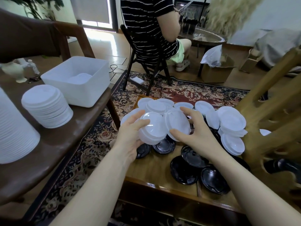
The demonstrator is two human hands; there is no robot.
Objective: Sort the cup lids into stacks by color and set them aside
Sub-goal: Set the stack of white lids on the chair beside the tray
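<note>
My left hand [130,134] grips a small stack of white lids [152,128] held above the low wooden table [156,170]. Beside it, my right hand [193,129] pinches a single white lid [177,123] by its rim, tilted on edge and close to the stack. Several loose white lids [231,121] lie heaped across the far and right part of the table. Black lids [184,172] lie scattered on the near part. On the brown side table [68,141] to the left stands a sorted stack of white lids [47,106].
A white plastic bin [76,80] with a few white lids inside sits on the side table. A tall white stack [14,132] fills the left edge. A person sits on a chair [146,62] beyond the table. A wooden rack [273,121] crowds the right side. A patterned rug covers the floor.
</note>
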